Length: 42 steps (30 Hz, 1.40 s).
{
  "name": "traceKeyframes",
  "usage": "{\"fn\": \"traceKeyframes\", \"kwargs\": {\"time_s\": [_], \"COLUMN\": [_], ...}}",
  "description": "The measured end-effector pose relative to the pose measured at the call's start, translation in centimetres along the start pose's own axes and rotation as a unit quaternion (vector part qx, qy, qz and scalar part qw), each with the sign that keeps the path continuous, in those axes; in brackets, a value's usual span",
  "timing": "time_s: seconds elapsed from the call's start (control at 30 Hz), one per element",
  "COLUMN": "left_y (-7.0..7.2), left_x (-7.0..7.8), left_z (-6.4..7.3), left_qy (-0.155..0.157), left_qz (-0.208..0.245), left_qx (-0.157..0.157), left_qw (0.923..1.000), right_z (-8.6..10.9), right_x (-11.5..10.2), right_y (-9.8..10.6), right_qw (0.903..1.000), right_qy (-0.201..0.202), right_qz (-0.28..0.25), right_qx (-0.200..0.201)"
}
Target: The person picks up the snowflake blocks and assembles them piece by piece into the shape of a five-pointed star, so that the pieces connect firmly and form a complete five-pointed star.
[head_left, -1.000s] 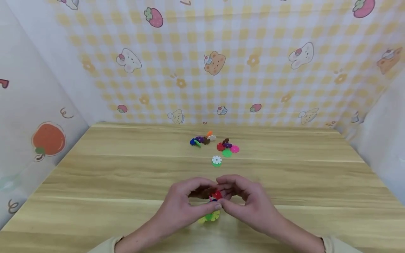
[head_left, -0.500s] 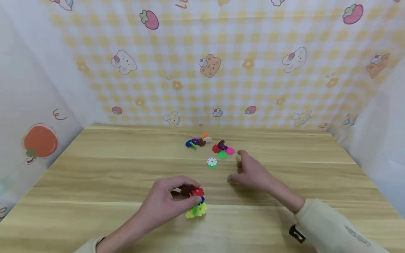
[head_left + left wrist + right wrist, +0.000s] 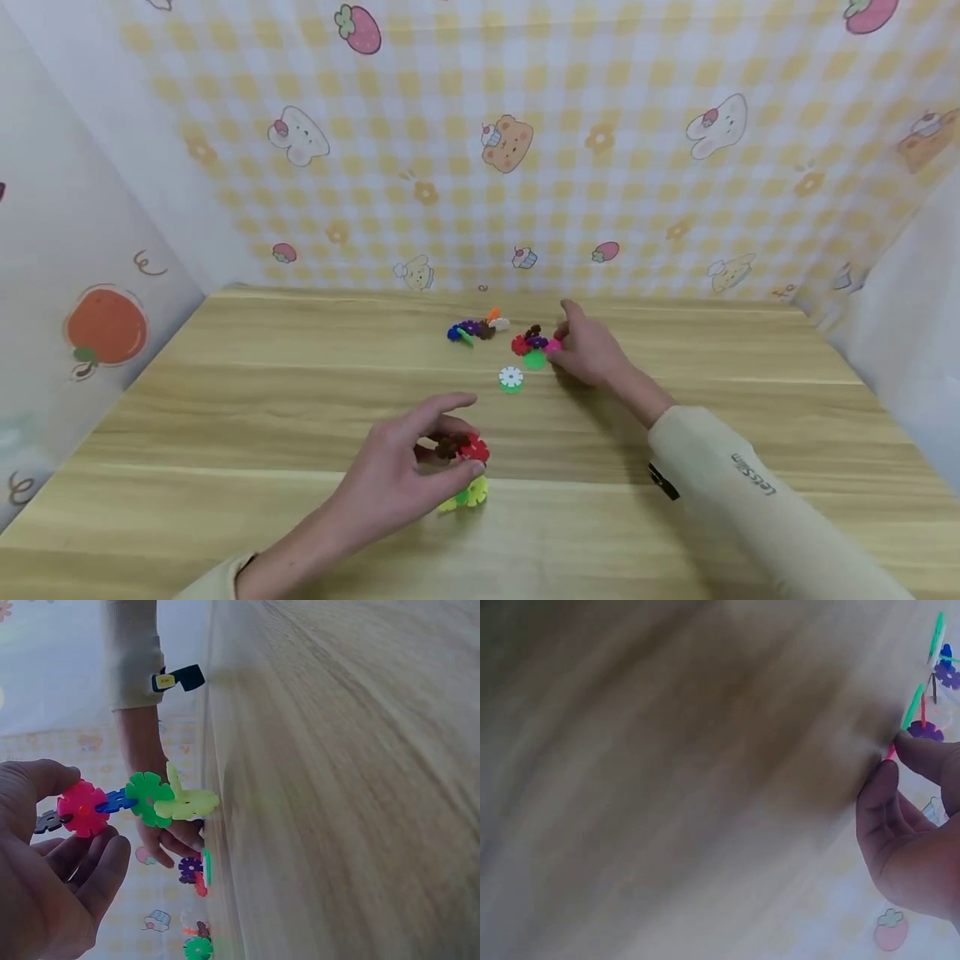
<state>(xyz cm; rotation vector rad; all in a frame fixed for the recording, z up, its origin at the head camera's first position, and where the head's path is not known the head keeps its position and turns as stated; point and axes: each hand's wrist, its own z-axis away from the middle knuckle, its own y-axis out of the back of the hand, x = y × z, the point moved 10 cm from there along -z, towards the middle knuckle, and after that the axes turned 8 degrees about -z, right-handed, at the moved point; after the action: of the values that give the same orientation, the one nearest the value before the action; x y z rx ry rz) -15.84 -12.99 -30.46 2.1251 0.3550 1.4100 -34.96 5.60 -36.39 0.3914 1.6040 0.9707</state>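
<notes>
In the head view my left hand (image 3: 405, 467) holds a chain of joined plastic snowflake discs at its red disc (image 3: 474, 447). A brown disc (image 3: 451, 447) sits on the palm side. The left wrist view shows a blue disc (image 3: 115, 800), a green disc (image 3: 148, 799) and yellow discs (image 3: 187, 804) running out past the fingers. Farther back, my right hand (image 3: 595, 346) is at the small pile, its thumb and a finger around the edge of a pink snowflake disc (image 3: 553, 345). In the right wrist view only a sliver of pink shows between the fingertips.
Beside the pink disc lie a red disc (image 3: 520, 344), a purple disc (image 3: 536, 342) and a green disc (image 3: 534, 360). A white disc (image 3: 511, 377) overlaps another green one nearer me. Several discs, including a blue disc (image 3: 453, 333), lie at back left. A patterned cloth wall (image 3: 465, 192) closes the table's far side.
My right hand has left the chain, reached forward to the pile and come onto the pink disc. The left hand keeps hold of the chain, with its index finger now lifted off.
</notes>
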Motion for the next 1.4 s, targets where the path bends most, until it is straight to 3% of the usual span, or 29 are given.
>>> {"fn": "traceKeyframes", "kwargs": {"time_s": [0.17,0.3,0.47,0.6,0.77,0.87,1.0,1.1,1.17,1.4], "left_y": [0.1,0.2,0.5,0.1,-0.4,-0.5,-0.5,-0.5,-0.4,-0.2], "left_x": [0.4,0.7,1.2,1.5,1.9,2.1,2.4,2.5,2.5,2.2], "left_z": [0.3,0.5,0.4,0.1,0.0,-0.1,-0.1,-0.1,-0.1,0.1], "left_qy": [0.001,-0.002,-0.019,-0.038,-0.058,-0.067,-0.076,-0.078,-0.077,-0.058], "left_qz": [0.008,0.012,0.013,0.024,0.036,0.042,0.054,0.06,0.064,0.08], "left_qx": [0.005,0.009,0.018,0.013,0.012,0.016,0.023,0.03,0.034,0.037], "left_qw": [1.0,0.9999,0.9996,0.9989,0.9976,0.9968,0.9954,0.9947,0.9944,0.9944], "right_z": [0.5,2.7,7.0,10.2,13.2,14.4,15.4,15.8,16.0,16.2], "right_x": [-1.1,-1.7,-2.1,-1.6,-2.6,-5.1,-8.5,-9.8,-10.2,-10.6], "right_y": [-0.3,-0.1,0.0,-0.5,-1.4,-1.2,-0.6,-0.3,-0.2,0.4], "right_qw": [0.9947,0.9905,0.9932,0.9861,0.9615,0.9462,0.928,0.9174,0.9165,0.9268], "right_qy": [0.039,0.059,0.082,0.077,0.05,0.072,0.122,0.147,0.15,0.165], "right_qz": [0.093,0.116,0.009,-0.107,-0.246,-0.302,-0.347,-0.367,-0.37,-0.337], "right_qx": [-0.018,-0.045,-0.082,-0.101,-0.113,-0.091,-0.059,-0.042,-0.03,0.012]}}
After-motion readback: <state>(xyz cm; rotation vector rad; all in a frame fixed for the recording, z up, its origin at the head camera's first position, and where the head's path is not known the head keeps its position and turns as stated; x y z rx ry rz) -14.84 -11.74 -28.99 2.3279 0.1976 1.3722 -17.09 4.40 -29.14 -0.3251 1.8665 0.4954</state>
